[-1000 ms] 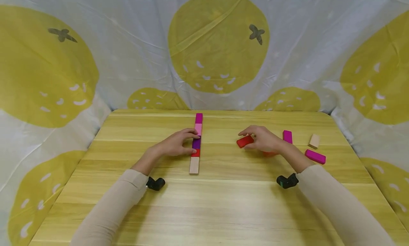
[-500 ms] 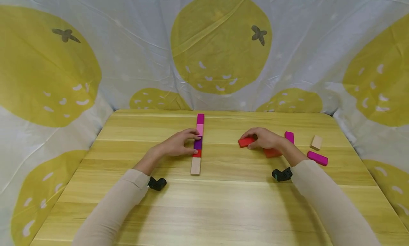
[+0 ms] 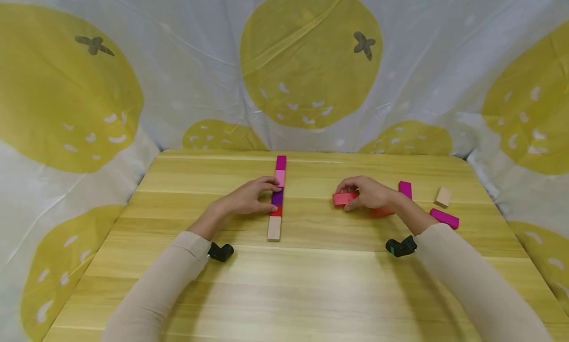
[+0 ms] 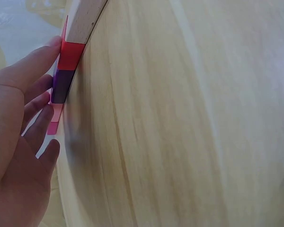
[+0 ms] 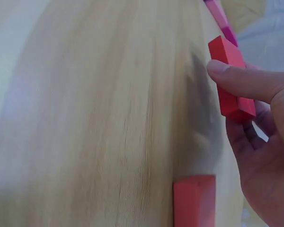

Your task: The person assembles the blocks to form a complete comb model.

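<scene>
One red block sits pinched between the thumb and fingers of the right hand, raised off the wooden table, one end jutting leftward past the fingertips; another red block lies near that wrist. The left hand, fingers spread, touches a row of five blocks, thumb at its red piece.
</scene>
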A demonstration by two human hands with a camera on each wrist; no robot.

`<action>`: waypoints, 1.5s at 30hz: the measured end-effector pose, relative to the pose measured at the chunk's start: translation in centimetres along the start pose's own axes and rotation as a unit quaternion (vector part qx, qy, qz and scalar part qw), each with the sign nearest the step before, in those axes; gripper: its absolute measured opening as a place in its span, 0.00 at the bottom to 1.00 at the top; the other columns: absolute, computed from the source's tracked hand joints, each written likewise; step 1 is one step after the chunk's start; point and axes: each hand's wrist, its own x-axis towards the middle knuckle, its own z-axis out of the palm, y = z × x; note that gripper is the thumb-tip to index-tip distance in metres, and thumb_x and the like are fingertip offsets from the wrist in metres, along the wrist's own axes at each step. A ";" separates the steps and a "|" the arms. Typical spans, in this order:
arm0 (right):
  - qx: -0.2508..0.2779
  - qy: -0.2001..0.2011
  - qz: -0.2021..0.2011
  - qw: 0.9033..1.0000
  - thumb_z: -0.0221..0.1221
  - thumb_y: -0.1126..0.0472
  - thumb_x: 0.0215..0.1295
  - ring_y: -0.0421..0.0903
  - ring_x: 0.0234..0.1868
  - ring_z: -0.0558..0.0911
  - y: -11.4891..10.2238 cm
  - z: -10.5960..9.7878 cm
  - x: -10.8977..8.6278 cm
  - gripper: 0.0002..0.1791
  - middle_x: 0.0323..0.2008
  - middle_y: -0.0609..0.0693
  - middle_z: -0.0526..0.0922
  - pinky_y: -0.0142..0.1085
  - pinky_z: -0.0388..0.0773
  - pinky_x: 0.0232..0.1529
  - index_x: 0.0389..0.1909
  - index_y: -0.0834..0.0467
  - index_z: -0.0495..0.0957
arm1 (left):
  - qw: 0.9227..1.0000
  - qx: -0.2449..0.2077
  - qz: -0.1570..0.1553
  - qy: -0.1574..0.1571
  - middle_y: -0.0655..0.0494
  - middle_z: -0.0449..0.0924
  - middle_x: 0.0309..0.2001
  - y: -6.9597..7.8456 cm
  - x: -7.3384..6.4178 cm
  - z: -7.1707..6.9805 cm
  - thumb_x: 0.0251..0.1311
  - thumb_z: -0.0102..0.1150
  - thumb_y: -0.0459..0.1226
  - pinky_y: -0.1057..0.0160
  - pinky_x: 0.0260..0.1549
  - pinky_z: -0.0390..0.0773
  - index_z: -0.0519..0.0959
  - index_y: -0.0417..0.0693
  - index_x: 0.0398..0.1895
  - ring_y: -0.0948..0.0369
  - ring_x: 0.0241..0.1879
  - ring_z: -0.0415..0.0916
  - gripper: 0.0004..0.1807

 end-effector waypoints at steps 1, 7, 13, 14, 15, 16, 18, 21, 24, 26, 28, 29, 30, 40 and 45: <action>-0.011 0.001 -0.009 1.000 0.75 0.68 0.58 0.50 0.42 0.75 -0.4 0.2 -0.1 0.20 0.40 0.49 0.80 0.43 0.75 0.45 0.51 0.57 0.83 | 1.000 0.000 0.000 0.000 0.44 0.67 0.71 0.0 0.0 0.0 0.64 0.72 0.44 0.49 0.73 0.59 0.77 0.35 0.67 0.47 0.72 0.62 0.32; -0.067 0.003 -0.055 0.996 0.75 0.67 0.59 0.48 0.41 0.76 -3.3 2.0 -0.5 0.20 0.41 0.47 0.80 0.41 0.76 0.43 0.52 0.58 0.82 | 1.000 0.003 -0.010 -0.005 0.46 0.66 0.72 0.0 0.2 0.0 0.65 0.72 0.44 0.52 0.73 0.59 0.76 0.37 0.68 0.49 0.73 0.61 0.33; -0.076 -0.016 -0.085 0.993 0.74 0.65 0.60 0.46 0.43 0.76 -5.8 4.1 -1.1 0.20 0.45 0.45 0.80 0.40 0.78 0.45 0.53 0.57 0.82 | 1.000 0.007 0.001 -0.008 0.44 0.66 0.72 0.3 0.1 -0.1 0.65 0.71 0.44 0.49 0.73 0.60 0.76 0.36 0.69 0.47 0.72 0.62 0.33; -0.076 -0.018 -0.086 0.993 0.75 0.65 0.60 0.45 0.43 0.76 -6.1 4.5 -1.2 0.20 0.44 0.44 0.80 0.40 0.78 0.45 0.53 0.56 0.82 | 1.000 0.009 0.002 -0.007 0.44 0.66 0.72 0.3 0.1 -0.1 0.65 0.71 0.44 0.49 0.73 0.60 0.76 0.36 0.69 0.47 0.72 0.62 0.33; -0.077 -0.019 -0.088 0.993 0.75 0.64 0.60 0.45 0.43 0.76 -6.4 4.9 -1.3 0.20 0.44 0.43 0.80 0.39 0.77 0.45 0.53 0.56 0.82 | 1.000 0.010 -0.001 -0.008 0.44 0.66 0.72 0.3 0.1 -0.1 0.65 0.72 0.43 0.49 0.73 0.60 0.76 0.36 0.69 0.47 0.73 0.61 0.33; -0.079 -0.018 -0.090 0.993 0.75 0.63 0.60 0.44 0.42 0.76 -6.7 5.4 -1.4 0.21 0.44 0.43 0.80 0.39 0.78 0.45 0.53 0.56 0.82 | 1.000 0.011 -0.002 -0.008 0.44 0.66 0.72 0.4 0.0 -0.2 0.65 0.72 0.43 0.49 0.73 0.59 0.76 0.36 0.69 0.47 0.73 0.61 0.33; -0.083 -0.020 -0.094 0.992 0.76 0.60 0.60 0.43 0.42 0.76 -7.1 6.3 -1.5 0.21 0.44 0.42 0.80 0.38 0.77 0.44 0.53 0.55 0.82 | 1.000 0.012 -0.004 -0.007 0.43 0.66 0.72 0.5 0.0 -0.2 0.65 0.72 0.43 0.49 0.73 0.59 0.76 0.37 0.69 0.46 0.73 0.61 0.33; -0.091 -0.025 -0.099 0.991 0.76 0.55 0.61 0.41 0.41 0.76 -7.6 7.8 -1.6 0.22 0.44 0.40 0.79 0.37 0.77 0.43 0.54 0.54 0.81 | 1.000 0.009 -0.004 -0.006 0.44 0.66 0.72 0.6 0.0 -0.2 0.65 0.71 0.44 0.48 0.73 0.60 0.76 0.38 0.69 0.46 0.73 0.61 0.33; -0.090 -0.031 -0.108 0.990 0.75 0.55 0.61 0.40 0.41 0.76 -8.1 9.1 -1.5 0.22 0.44 0.40 0.79 0.36 0.77 0.44 0.54 0.54 0.81 | 1.000 0.007 -0.004 -0.006 0.44 0.66 0.72 0.6 0.1 -0.2 0.66 0.71 0.44 0.48 0.73 0.60 0.76 0.38 0.69 0.47 0.72 0.62 0.32; -0.089 -0.033 -0.114 0.989 0.75 0.55 0.61 0.40 0.41 0.76 -8.4 9.7 -1.4 0.22 0.45 0.40 0.80 0.36 0.77 0.44 0.54 0.55 0.82 | 1.000 0.007 -0.006 -0.008 0.45 0.67 0.71 0.6 0.2 -0.2 0.65 0.71 0.44 0.48 0.72 0.60 0.77 0.38 0.69 0.47 0.72 0.62 0.32; -0.085 -0.034 -0.117 0.989 0.76 0.55 0.61 0.40 0.42 0.76 -8.7 10.2 -1.3 0.22 0.45 0.41 0.80 0.35 0.77 0.44 0.53 0.55 0.82 | 1.000 0.007 -0.009 -0.010 0.44 0.66 0.71 0.7 0.2 -0.2 0.65 0.72 0.43 0.49 0.73 0.60 0.77 0.38 0.68 0.47 0.72 0.62 0.32; -0.084 -0.035 -0.116 0.989 0.76 0.55 0.60 0.40 0.42 0.76 -8.9 10.4 -1.2 0.22 0.44 0.41 0.80 0.35 0.77 0.44 0.53 0.55 0.82 | 1.000 0.008 -0.010 -0.011 0.44 0.66 0.72 0.7 0.2 -0.3 0.65 0.72 0.43 0.49 0.73 0.60 0.77 0.38 0.69 0.47 0.72 0.62 0.32; -0.085 -0.036 -0.116 0.989 0.76 0.55 0.60 0.40 0.42 0.76 -9.1 10.7 -1.2 0.22 0.44 0.40 0.80 0.35 0.77 0.44 0.53 0.54 0.82 | 1.000 0.008 -0.010 -0.012 0.44 0.66 0.72 0.7 0.2 -0.3 0.65 0.71 0.43 0.49 0.73 0.60 0.77 0.38 0.69 0.47 0.72 0.62 0.32; -0.098 -0.039 -0.134 0.985 0.76 0.51 0.59 0.36 0.38 0.75 -10.3 13.3 -0.3 0.23 0.38 0.37 0.78 0.32 0.76 0.42 0.51 0.55 0.82 | 1.000 0.007 -0.004 -0.008 0.44 0.66 0.72 0.3 0.2 -0.1 0.65 0.72 0.44 0.48 0.73 0.60 0.77 0.38 0.68 0.47 0.72 0.62 0.32; -0.114 -0.031 -0.133 0.984 0.75 0.50 0.60 0.36 0.37 0.75 -10.8 14.1 0.1 0.24 0.38 0.38 0.78 0.31 0.75 0.42 0.52 0.56 0.82 | 1.000 0.006 -0.006 -0.007 0.44 0.66 0.72 0.2 0.2 -0.1 0.64 0.72 0.44 0.48 0.73 0.59 0.77 0.38 0.68 0.46 0.73 0.61 0.32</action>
